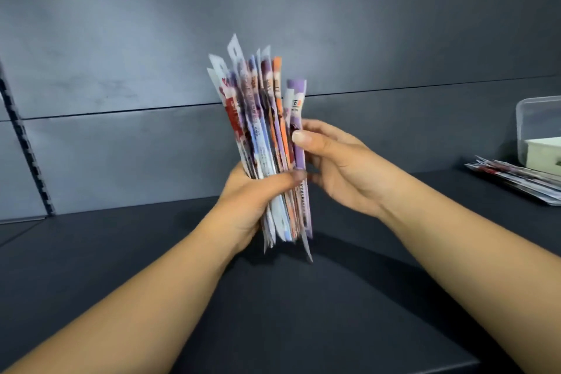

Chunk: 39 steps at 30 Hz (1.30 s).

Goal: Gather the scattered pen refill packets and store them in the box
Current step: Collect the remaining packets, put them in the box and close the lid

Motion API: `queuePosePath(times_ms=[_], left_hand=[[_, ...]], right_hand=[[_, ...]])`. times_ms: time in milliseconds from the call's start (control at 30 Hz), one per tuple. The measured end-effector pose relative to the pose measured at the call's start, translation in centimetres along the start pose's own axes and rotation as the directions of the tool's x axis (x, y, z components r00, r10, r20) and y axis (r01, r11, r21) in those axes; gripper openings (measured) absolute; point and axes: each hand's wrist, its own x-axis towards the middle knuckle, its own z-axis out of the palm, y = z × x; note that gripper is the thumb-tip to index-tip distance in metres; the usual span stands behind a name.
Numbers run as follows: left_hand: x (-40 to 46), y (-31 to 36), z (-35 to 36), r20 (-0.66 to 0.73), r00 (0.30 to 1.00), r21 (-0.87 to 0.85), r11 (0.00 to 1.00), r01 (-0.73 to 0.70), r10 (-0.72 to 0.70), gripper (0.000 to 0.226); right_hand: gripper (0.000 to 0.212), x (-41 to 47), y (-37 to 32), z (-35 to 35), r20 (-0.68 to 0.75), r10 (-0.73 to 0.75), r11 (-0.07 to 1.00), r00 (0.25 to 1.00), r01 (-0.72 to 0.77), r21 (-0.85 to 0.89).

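Observation:
A thick bundle of long, thin pen refill packets (263, 118) stands upright above the dark shelf, printed in red, orange, purple and white. My left hand (252, 194) grips the bundle around its lower half. My right hand (337, 161) pinches the outermost purple packet (299, 130) on the bundle's right side, thumb on its front. A clear plastic box (538, 121) sits at the far right edge, partly cut off by the frame. More packets (516, 179) lie flat in a pile in front of the box.
The dark shelf surface (273, 313) runs under my arms, with its front edge at the lower right. A dark back panel (273, 24) rises behind. A slotted upright rail (27, 146) stands at the left.

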Motion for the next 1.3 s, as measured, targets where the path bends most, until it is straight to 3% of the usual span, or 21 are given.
queuePosePath(times_ms=[100, 233, 333, 500, 667, 833, 900, 1000, 1067, 1133, 1200, 1300], left_hand=[[-0.4, 0.0, 0.4, 0.015, 0.994, 0.307, 0.946, -0.105, 0.105, 0.031], [-0.8, -1.4, 0.7, 0.157, 0.979, 0.354, 0.933, 0.069, -0.131, 0.034], [-0.8, -2.0, 0.9, 0.163, 0.972, 0.326, 0.939, 0.111, -0.171, 0.033], [-0.4, -1.2, 1.1, 0.131, 0.991, 0.207, 0.978, -0.041, 0.014, 0.039], [-0.7, -2.1, 0.5, 0.284, 0.937, 0.151, 0.974, 0.166, -0.204, 0.030], [-0.4, -1.9, 0.6, 0.230, 0.971, 0.100, 0.994, 0.044, -0.066, 0.035], [-0.4, -2.3, 0.5, 0.256, 0.960, 0.085, 0.992, 0.094, -0.113, 0.035], [-0.4, -2.9, 0.2, 0.278, 0.923, 0.044, 0.963, 0.264, -0.266, 0.028], [-0.3, -2.7, 0.1, 0.293, 0.911, 0.016, 0.954, 0.299, -0.290, 0.031], [-0.2, -2.1, 0.1, 0.398, 0.867, -0.037, 0.939, 0.342, -0.301, 0.038], [-0.4, -1.5, 0.3, 0.563, 0.771, -0.098, 0.903, 0.419, -0.296, 0.051], [-0.6, -0.7, 0.8, 0.726, 0.648, -0.208, 0.823, 0.528, -0.232, 0.035]], right_hand=[[0.033, -0.2, -0.2, 0.5, 0.053, -0.077, 0.996, 0.996, 0.080, -0.050], [0.028, -0.3, 0.5, 0.4, 0.013, 0.004, 0.980, 1.000, -0.001, -0.200], [0.029, -0.1, 1.1, 0.0, -0.032, 0.060, 0.974, 0.998, -0.066, -0.219], [0.033, -0.2, 0.4, 0.3, 0.027, -0.063, 0.983, 0.998, 0.067, -0.172], [0.035, -0.3, 1.9, 0.1, 0.055, 0.085, 0.927, 0.995, -0.059, -0.369], [0.027, -0.3, 1.5, 0.1, 0.000, 0.003, 0.974, 1.000, -0.003, -0.228], [0.024, -0.1, 1.9, 0.1, 0.006, 0.031, 0.967, 1.000, -0.028, -0.254], [0.020, 0.0, 3.1, -0.1, 0.022, 0.145, 0.928, 0.989, -0.129, -0.349], [0.023, 0.0, 2.9, -0.5, 0.046, 0.181, 0.929, 0.982, -0.155, -0.335], [0.042, 0.0, 2.2, -0.9, 0.125, 0.194, 0.958, 0.973, -0.160, -0.237], [0.068, -0.1, 1.4, -1.0, 0.228, 0.168, 0.986, 0.959, -0.158, -0.059], [0.074, -0.2, 0.2, -1.3, 0.340, 0.082, 0.981, 0.937, -0.136, 0.138]])
